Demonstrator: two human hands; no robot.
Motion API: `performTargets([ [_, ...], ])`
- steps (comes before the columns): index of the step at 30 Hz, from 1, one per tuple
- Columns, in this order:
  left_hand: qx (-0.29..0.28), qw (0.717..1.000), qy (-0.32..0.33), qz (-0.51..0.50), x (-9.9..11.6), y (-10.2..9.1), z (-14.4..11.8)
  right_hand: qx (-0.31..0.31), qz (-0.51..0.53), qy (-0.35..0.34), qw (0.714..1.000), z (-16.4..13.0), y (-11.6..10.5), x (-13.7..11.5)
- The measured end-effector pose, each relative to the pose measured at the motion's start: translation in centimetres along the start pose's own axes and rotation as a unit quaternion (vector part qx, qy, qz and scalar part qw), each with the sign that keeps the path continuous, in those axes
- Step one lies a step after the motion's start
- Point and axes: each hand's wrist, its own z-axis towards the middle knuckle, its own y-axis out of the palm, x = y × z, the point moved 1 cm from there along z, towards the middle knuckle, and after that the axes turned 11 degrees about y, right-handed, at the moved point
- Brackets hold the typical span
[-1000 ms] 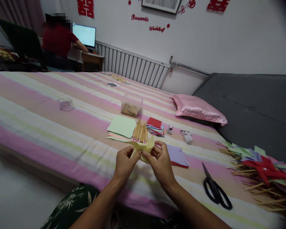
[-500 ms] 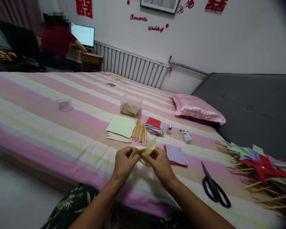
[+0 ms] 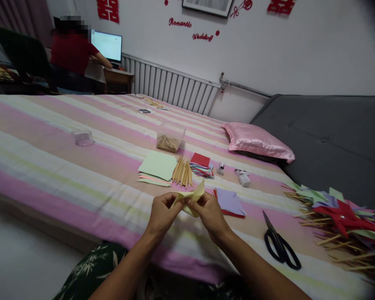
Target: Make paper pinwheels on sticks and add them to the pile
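Observation:
A sheet of pale yellow paper [image 3: 197,192], folded or bent, is held above the bed's near edge. My left hand [image 3: 164,211] pinches its left side, and my right hand [image 3: 208,213] pinches it from the right, with both thumbs meeting at its middle. Just beyond lie a stack of light green paper squares [image 3: 158,166], a bundle of thin wooden sticks [image 3: 182,171] and a pile of small coloured paper squares [image 3: 201,160]. To the right of my right hand rests a stack of purple and red paper [image 3: 230,202].
Black-handled scissors [image 3: 279,243] lie at the right, near a heap of finished paper pinwheels [image 3: 340,216]. A clear box of sticks [image 3: 170,139], a round clear lid [image 3: 83,138] and a pink pillow [image 3: 259,141] are on the bed. A person [image 3: 70,54] sits at a desk.
Both hands keep their pinch on the yellow paper, with only slight finger movement at its middle. The whole view has shifted a little.

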Motion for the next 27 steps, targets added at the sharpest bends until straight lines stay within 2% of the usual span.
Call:
performTargets([
  [4,-0.025,0.999,-0.026,-0.008,0.1,0.0,0.0,-0.013,-0.014,0.013,1.000,0.1,-0.3,-0.1],
  [7,-0.065,0.996,-0.055,-0.020,0.6,-0.2,0.3,-0.056,0.001,0.052,0.997,0.2,-1.0,-0.5],
  [9,-0.075,0.995,-0.060,-0.013,0.9,-0.8,0.8,-0.060,0.019,0.076,0.995,0.4,-1.9,-0.9],
  [12,-0.039,0.997,-0.055,0.028,1.0,-1.9,1.6,-0.017,0.075,0.094,0.993,1.1,-3.6,-1.4],
  [14,-0.003,0.995,-0.059,0.076,0.4,-2.6,2.2,0.018,0.123,0.104,0.987,1.6,-4.6,-1.5],
  [16,0.003,0.987,-0.057,0.152,-0.7,-2.9,2.9,0.040,0.151,0.111,0.981,2.1,-5.5,-1.4],
  [18,-0.033,0.960,-0.028,0.276,-1.8,-2.8,3.6,0.050,0.163,0.109,0.979,2.6,-6.0,-1.2],
  [19,-0.056,0.930,0.000,0.364,-2.2,-2.5,4.0,0.053,0.165,0.106,0.979,2.7,-6.2,-1.1],
  [20,-0.058,0.914,0.012,0.402,-2.6,-2.2,4.5,0.058,0.168,0.104,0.979,2.9,-6.4,-1.0],
  [27,-0.074,0.827,0.046,0.555,-3.1,1.8,8.7,0.083,0.163,0.085,0.979,3.4,-7.2,-0.3],
])
